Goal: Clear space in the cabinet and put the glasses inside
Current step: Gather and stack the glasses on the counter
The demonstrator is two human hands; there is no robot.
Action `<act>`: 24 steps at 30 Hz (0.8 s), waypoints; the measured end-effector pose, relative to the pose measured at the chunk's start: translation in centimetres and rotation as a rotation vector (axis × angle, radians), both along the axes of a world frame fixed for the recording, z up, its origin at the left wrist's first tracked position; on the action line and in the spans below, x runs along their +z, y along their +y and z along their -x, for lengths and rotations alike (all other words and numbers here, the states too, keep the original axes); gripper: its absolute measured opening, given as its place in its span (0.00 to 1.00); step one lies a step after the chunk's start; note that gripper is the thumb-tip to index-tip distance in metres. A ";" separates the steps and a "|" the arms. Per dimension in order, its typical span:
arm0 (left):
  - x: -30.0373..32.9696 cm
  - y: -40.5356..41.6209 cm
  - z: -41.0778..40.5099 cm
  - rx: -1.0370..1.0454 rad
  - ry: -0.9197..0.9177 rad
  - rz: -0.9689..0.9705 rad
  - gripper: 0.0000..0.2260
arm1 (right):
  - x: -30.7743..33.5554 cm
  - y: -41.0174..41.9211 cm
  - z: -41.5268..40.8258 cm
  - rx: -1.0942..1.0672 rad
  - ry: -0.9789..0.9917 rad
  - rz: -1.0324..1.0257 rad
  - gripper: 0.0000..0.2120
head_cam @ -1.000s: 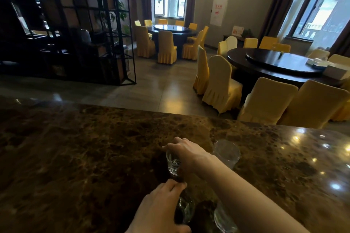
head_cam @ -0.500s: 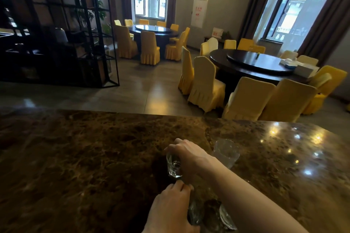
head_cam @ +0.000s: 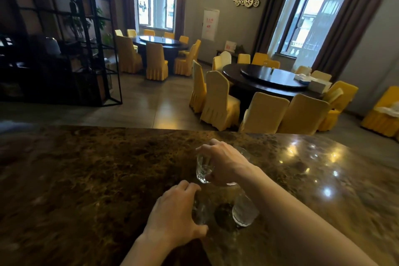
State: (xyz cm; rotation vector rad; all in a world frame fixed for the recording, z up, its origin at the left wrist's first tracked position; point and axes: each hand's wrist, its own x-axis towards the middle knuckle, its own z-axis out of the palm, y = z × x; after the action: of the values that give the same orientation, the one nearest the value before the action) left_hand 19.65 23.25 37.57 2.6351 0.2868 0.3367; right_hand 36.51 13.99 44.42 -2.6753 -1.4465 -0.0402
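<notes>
Several clear glasses stand close together on a dark brown marble counter. My right hand grips the top of a cut glass tumbler from above, holding it slightly above the counter. My left hand is closed around a second clear glass nearer to me. A third glass stands on the counter under my right forearm. Another glass shows partly behind my right hand. No cabinet is in view.
Beyond the counter's far edge lies a dining room. Round dark tables ringed by yellow-covered chairs stand on the right and at the back. A black metal shelf unit stands at the left.
The view has tilted up and shifted. My right hand has raised its tumbler a little. My left hand has closed further around the near glass.
</notes>
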 end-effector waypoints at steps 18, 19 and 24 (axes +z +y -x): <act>5.7 -14.2 8.1 0.259 0.021 -0.061 0.35 | 2.1 -21.9 9.1 0.035 0.085 0.013 0.41; 5.7 -15.0 8.6 0.266 0.034 -0.062 0.35 | 1.8 -22.8 9.6 0.038 0.090 0.015 0.40; 5.5 -17.7 11.0 0.271 0.055 -0.081 0.35 | 0.6 -25.6 12.0 0.023 0.098 0.038 0.39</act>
State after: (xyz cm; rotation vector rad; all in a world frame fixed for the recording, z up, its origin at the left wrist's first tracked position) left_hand 8.63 5.56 43.12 2.6905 0.6651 0.3704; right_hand 24.55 -11.63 45.03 -2.6485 -1.4625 0.1198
